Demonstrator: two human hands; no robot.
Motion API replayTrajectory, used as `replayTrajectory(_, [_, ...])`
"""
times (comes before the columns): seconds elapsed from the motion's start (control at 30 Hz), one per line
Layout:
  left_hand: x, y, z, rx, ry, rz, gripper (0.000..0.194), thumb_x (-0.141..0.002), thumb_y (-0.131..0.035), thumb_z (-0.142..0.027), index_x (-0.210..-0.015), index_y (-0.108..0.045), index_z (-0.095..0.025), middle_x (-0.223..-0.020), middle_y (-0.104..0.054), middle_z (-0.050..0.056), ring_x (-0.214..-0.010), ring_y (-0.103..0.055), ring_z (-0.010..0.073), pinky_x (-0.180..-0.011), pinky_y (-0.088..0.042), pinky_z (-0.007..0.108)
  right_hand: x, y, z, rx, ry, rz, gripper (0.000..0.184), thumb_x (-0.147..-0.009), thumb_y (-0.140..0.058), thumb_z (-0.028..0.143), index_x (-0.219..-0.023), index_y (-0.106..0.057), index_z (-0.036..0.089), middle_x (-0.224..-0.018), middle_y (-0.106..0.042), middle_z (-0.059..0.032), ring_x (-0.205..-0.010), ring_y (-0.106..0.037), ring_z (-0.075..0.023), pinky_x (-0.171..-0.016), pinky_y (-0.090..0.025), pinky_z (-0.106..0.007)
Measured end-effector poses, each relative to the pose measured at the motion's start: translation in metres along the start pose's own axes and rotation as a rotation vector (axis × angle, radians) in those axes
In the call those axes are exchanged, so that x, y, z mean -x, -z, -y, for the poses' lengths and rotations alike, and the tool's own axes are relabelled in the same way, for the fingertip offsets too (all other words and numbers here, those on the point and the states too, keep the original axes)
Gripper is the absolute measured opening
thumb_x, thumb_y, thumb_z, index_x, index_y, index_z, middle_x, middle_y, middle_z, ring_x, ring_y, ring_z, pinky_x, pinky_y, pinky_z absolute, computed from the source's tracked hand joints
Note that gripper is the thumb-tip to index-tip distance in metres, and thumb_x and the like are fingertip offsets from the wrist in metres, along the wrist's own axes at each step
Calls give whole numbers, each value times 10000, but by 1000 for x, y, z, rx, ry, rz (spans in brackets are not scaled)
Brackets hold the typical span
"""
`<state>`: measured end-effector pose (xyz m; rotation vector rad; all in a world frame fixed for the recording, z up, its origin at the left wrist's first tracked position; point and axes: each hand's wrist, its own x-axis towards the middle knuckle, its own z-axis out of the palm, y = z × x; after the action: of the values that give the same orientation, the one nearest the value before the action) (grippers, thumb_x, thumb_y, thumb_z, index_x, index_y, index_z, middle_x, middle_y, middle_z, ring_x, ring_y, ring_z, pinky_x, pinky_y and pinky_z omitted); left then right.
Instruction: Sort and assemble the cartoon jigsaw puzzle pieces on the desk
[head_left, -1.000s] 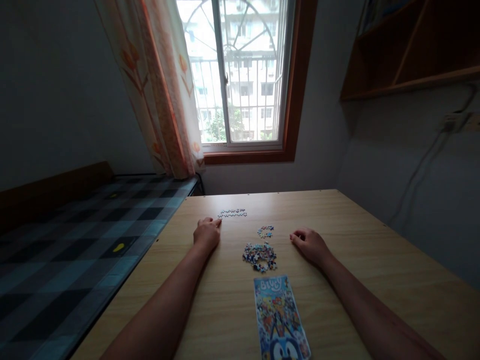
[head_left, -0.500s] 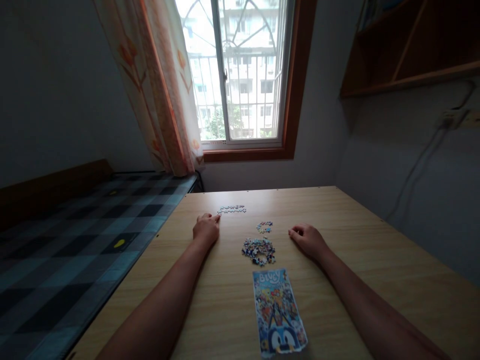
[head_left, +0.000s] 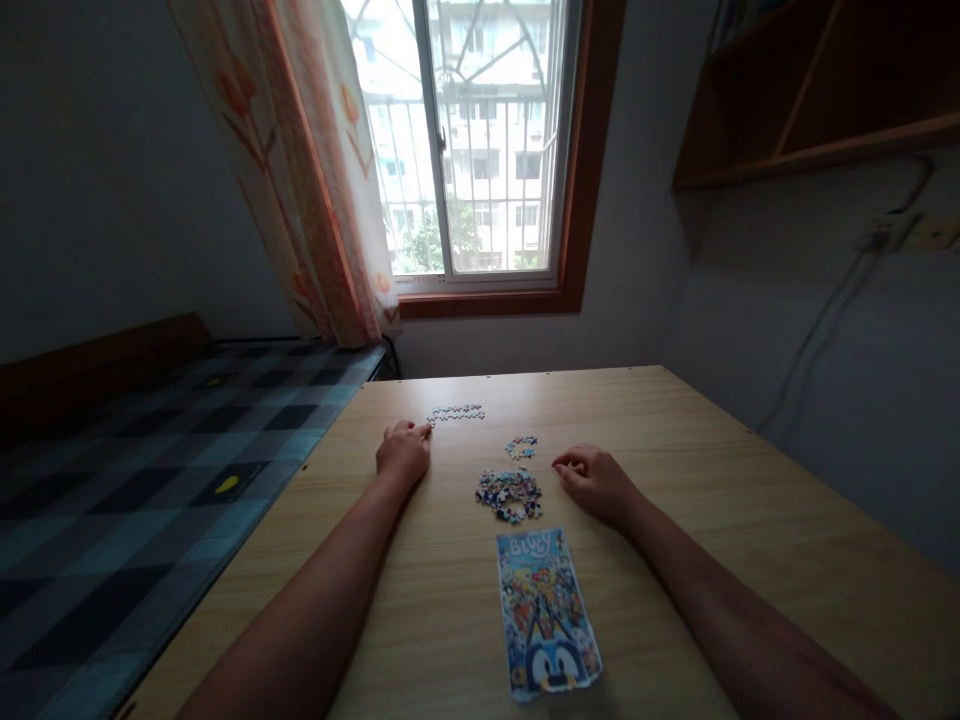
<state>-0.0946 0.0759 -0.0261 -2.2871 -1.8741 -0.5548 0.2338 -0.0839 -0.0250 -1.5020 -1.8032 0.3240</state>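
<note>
My left hand [head_left: 403, 452] rests on the wooden table [head_left: 712, 500], fingers curled, its fingertips beside a short joined row of puzzle pieces [head_left: 456, 413]. My right hand [head_left: 592, 478] lies on the table with fingers curled loosely, just right of a pile of loose puzzle pieces [head_left: 510, 494]. A smaller cluster of pieces [head_left: 521, 446] sits beyond the pile. Nearer to me lies a colourful printed picture sheet [head_left: 545, 612] with a blue cartoon dog. Neither hand shows anything held.
A bed with a dark checked cover [head_left: 142, 480] runs along the table's left edge. A window [head_left: 480, 140] with a patterned curtain [head_left: 300, 170] faces me. A wooden shelf [head_left: 817, 90] hangs at upper right, with a wall socket and cable [head_left: 885, 235] below.
My right hand has slid left, closer to the loose pile. The view has shifted slightly, and my left hand stays by the joined row.
</note>
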Motion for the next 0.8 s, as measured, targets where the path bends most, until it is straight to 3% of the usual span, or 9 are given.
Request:
replayTrajectory(0.23, [5, 6, -4, -32, -18, -7, 419, -923, -422, -341, -1238, -685, -258, -1248, -603, 121, -1144, -536, 261, -1023, -406, 373, 15, -7, 31, -152, 211, 113, 161, -834, -636, 205, -907, -776, 233, -891, -724, -58, -870, -643, -191, -821, -470, -299])
replayTrajectory(0.47, [20, 20, -8, 70, 31, -30, 529, -826, -477, -191, -1345, -577, -171, -1298, -586, 128, -1156, -548, 276, -1016, -444, 365, 17, -8, 27, -61, 256, 183, 193, -799, -691, 219, -971, -780, 230, -843, -705, -46, -785, -624, -174, -780, -466, -294])
replayTrajectory(0.8, [23, 19, -10, 82, -8, -88, 456, -820, -450, -156, -1237, -628, -111, -1226, -631, 145, -1161, -551, 272, -1044, -426, 361, 14, -13, 24, -68, 289, 181, 135, -793, -720, 240, -909, -789, 241, -846, -698, -43, -758, -613, -157, -751, -462, -272])
